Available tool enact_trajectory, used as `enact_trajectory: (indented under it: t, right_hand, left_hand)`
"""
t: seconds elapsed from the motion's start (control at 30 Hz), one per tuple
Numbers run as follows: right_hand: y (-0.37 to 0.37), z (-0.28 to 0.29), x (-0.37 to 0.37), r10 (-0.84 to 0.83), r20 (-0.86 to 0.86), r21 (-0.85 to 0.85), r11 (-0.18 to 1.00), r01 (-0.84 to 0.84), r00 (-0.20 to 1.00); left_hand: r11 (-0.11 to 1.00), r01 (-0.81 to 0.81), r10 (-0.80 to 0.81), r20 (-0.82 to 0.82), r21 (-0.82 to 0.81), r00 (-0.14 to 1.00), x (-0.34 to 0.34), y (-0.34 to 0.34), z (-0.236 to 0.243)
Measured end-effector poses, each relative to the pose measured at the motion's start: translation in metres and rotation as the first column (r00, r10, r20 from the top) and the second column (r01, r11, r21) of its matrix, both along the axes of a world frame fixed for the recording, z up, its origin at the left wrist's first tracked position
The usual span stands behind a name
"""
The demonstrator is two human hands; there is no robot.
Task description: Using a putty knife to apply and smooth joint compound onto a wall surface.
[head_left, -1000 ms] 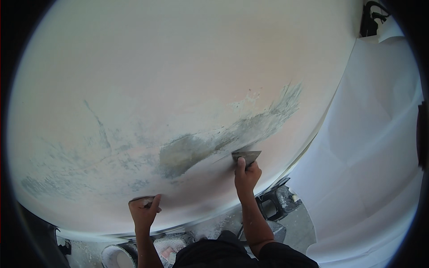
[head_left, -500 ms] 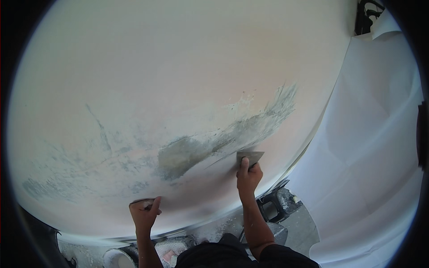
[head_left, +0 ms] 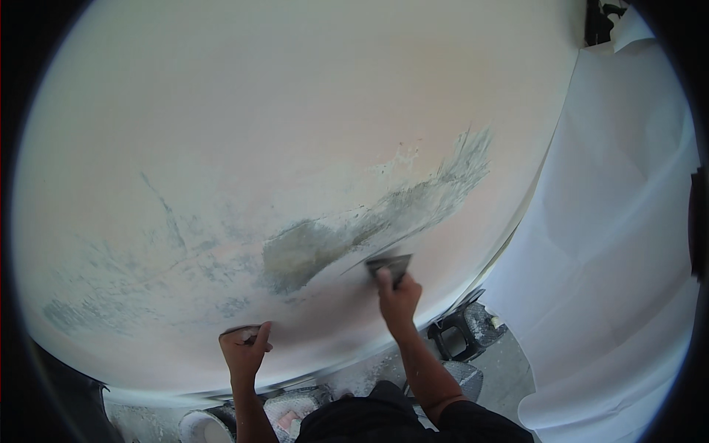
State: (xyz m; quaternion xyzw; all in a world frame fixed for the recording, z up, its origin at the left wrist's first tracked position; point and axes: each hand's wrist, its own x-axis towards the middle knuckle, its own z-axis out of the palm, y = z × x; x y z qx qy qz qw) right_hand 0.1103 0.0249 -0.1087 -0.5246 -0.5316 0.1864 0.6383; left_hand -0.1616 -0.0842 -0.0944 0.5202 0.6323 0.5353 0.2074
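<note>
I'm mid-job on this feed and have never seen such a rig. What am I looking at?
No machine here, just a person working bare-handed. The view comes from a wide fisheye camera worn on their head, looking down, so straight edges bend. The right hand holds a flat scraper over a large, pale curved surface. The left hand holds a thin, dark-edged thing, mostly hidden. A grey patch marks the surface, and white sheeting fills the picture's right side.

The right side is hung with a creased white sheet (head_left: 605,221), beside whose lower left edge a grey floor (head_left: 509,376), spattered with white, is partly covered by a white-flecked black stool-like object (head_left: 473,328), all being lit by soft, diffuse light.
</note>
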Motion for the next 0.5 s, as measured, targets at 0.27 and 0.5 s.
enact_trajectory:
  t: [0.27, 0.5]
  right_hand:
    - [-0.003, 0.018, 0.000, 0.005, -0.040, 0.026, 1.000, -0.004, 0.999]
    - [-0.004, 0.012, -0.001, -0.003, 0.186, 0.088, 0.996, -0.014, 0.983]
  left_hand:
    - [1.000, 0.004, -0.004, -0.006, -0.011, 1.000, -0.002, -0.002, 0.000]
    - [1.000, 0.000, 0.000, 0.014, -0.007, 1.000, 0.002, -0.002, 0.002]
